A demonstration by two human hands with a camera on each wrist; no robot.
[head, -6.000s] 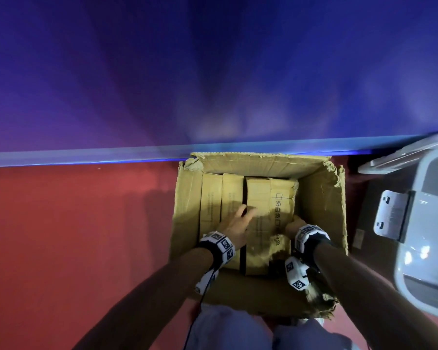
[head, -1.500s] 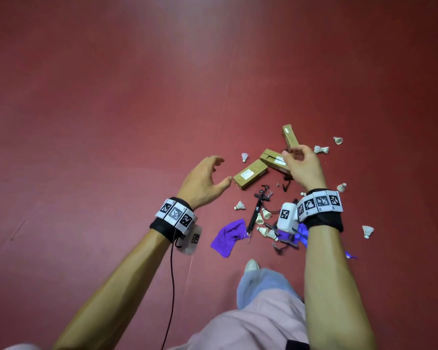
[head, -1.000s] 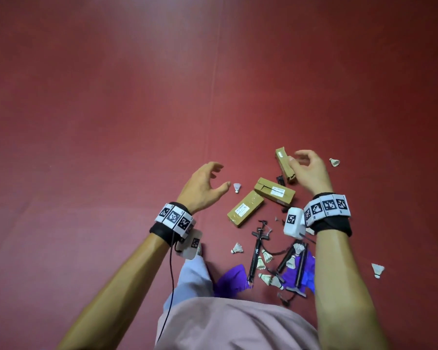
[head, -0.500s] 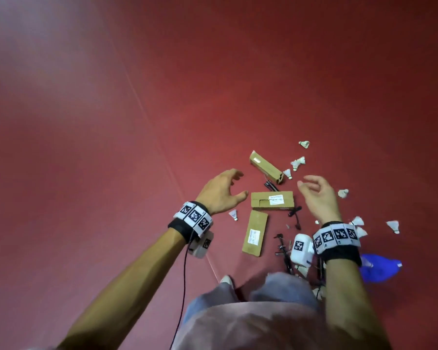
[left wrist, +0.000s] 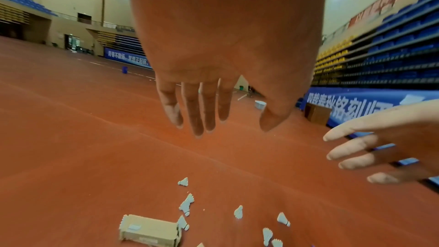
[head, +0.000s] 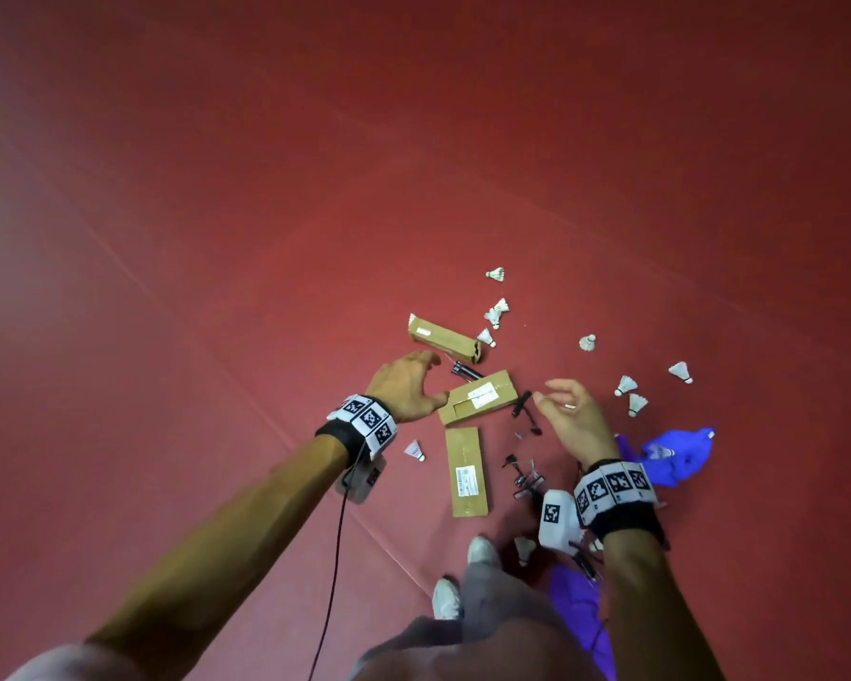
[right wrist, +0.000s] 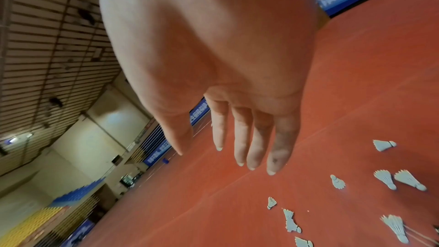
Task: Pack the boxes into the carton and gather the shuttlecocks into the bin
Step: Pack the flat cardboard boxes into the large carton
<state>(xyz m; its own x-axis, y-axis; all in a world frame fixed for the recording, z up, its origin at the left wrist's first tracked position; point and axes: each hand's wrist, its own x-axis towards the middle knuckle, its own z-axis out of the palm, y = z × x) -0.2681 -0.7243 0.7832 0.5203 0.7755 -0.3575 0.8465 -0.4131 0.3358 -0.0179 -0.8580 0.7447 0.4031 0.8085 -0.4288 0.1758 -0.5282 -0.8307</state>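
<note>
Three long brown cardboard boxes lie on the red floor: a far one (head: pixel 444 337) (left wrist: pixel 148 230), a middle one (head: pixel 478 397) and a near one (head: pixel 466 471). White shuttlecocks (head: pixel 626 386) (right wrist: pixel 383 145) are scattered around them. My left hand (head: pixel 406 391) (left wrist: pixel 213 119) hovers just left of the middle box, fingers spread, holding nothing. My right hand (head: pixel 568 415) (right wrist: pixel 237 149) hovers to the right of that box with relaxed fingers, also holding nothing. The carton and the bin are out of view.
Purple cloth (head: pixel 669 454) lies at the right and another piece near my feet (head: pixel 578 611). Small black clips and cords (head: pixel 524 471) lie between the boxes and my right wrist. My white shoes (head: pixel 482 550) stand close to the near box. Blue stadium seats (left wrist: pixel 392 53) line the hall.
Six seconds ago both hands were in the carton of packed boxes. Since then the view turned to the floor. Over the last second and a half the right hand let go of a box; both hands hover.
</note>
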